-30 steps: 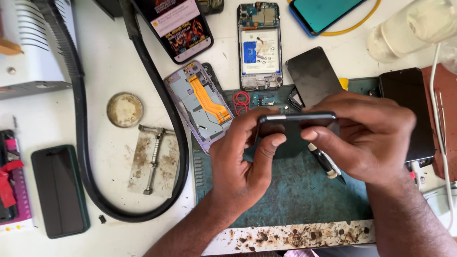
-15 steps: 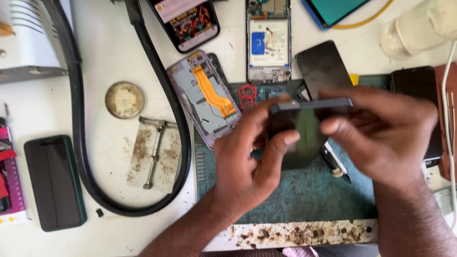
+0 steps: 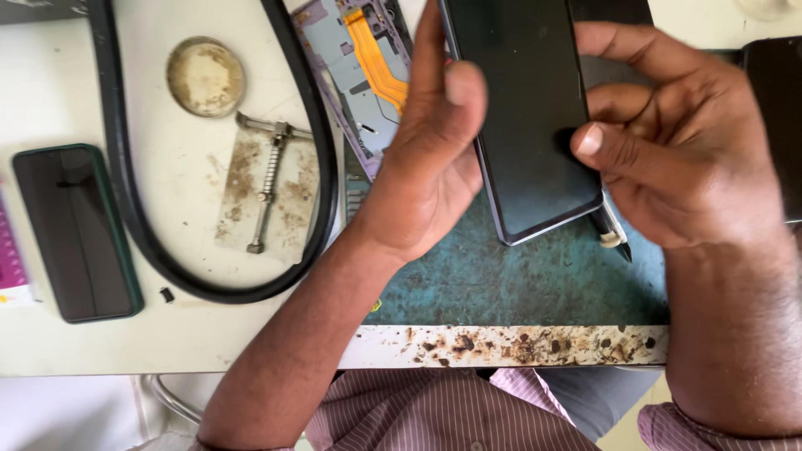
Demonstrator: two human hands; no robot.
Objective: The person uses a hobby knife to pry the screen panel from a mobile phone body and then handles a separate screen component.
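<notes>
A black phone [image 3: 526,117] with its dark glass face toward me is held up above the green work mat [image 3: 518,284]. My left hand [image 3: 430,159] grips the phone's left edge, fingers upright along it. My right hand [image 3: 668,142] grips the right edge, its thumb pressed on the glass. Under the phone's lower right corner the tip of a pen-like tool [image 3: 614,238] shows on the mat. An opened phone frame [image 3: 359,75] with an orange flex cable lies just left of my left hand.
A thick black hose [image 3: 125,217] loops over the white table. Inside the loop lie a round rusty tin lid [image 3: 205,76] and a metal clamp tool [image 3: 267,184]. A dark phone in a green case [image 3: 77,232] lies at the left. The mat's front edge is rust-stained.
The phone has turned from edge-on to face-on, screen toward me, and both hands and the phone now fill much more of the view, with the bench shifted up and out of frame.
</notes>
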